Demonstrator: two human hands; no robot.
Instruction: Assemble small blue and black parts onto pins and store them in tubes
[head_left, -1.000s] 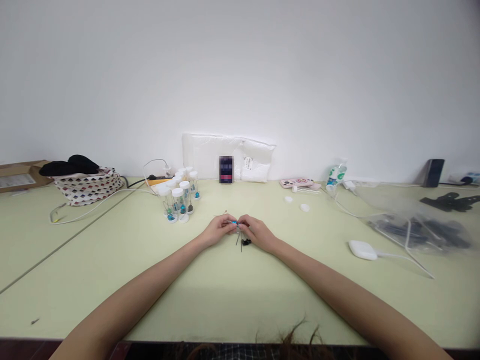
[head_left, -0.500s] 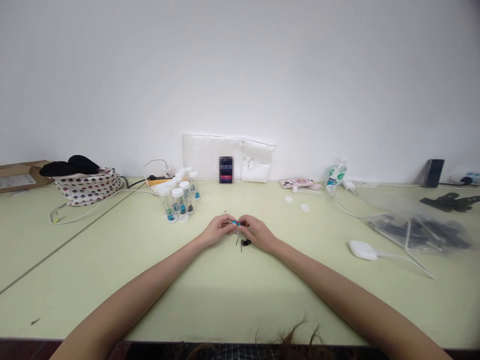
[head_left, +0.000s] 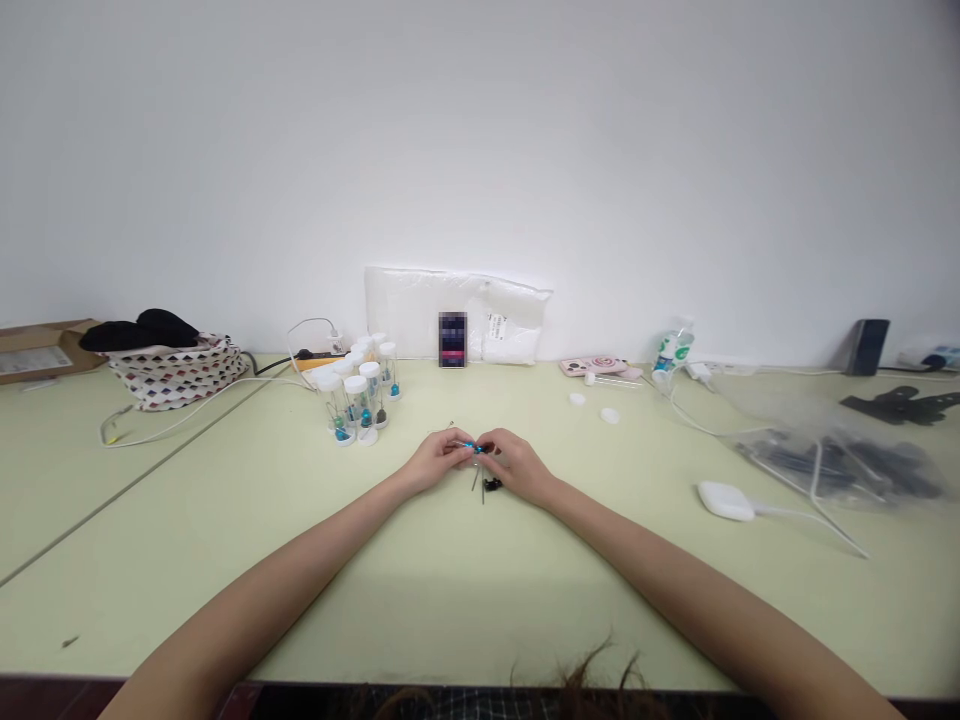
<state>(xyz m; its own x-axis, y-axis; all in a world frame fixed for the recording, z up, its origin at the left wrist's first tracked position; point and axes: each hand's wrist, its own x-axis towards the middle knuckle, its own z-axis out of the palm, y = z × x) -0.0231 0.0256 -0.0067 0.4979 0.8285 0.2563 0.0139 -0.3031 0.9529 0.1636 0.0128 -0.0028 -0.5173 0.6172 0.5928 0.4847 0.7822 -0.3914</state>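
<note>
Over the middle of the table, my left hand (head_left: 441, 457) and my right hand (head_left: 516, 464) meet fingertip to fingertip. Between them is a small shiny blue part (head_left: 478, 449), pinched from both sides; its exact kind is too small to make out. A thin metal piece runs from it toward my left fingers. Just below the fingertips lie thin grey rods (head_left: 482, 487) and a small black piece (head_left: 492, 484), close to my right hand. A thin wire-like bit (head_left: 451, 425) shows beyond my left fingers.
Several clear white-capped tubes (head_left: 367, 392) holding blue pieces stand left of my hands. A phone (head_left: 452, 340) leans on a white plastic package (head_left: 390, 310). White caps (head_left: 609, 415), a clear tube (head_left: 619, 382), a bottle (head_left: 673, 347), a white charger (head_left: 725, 501) and a plastic bag (head_left: 832, 465) are to the right.
My right fingers have shifted very slightly around the blue part, showing a little more of it. Both arms and everything on the table stay put.
</note>
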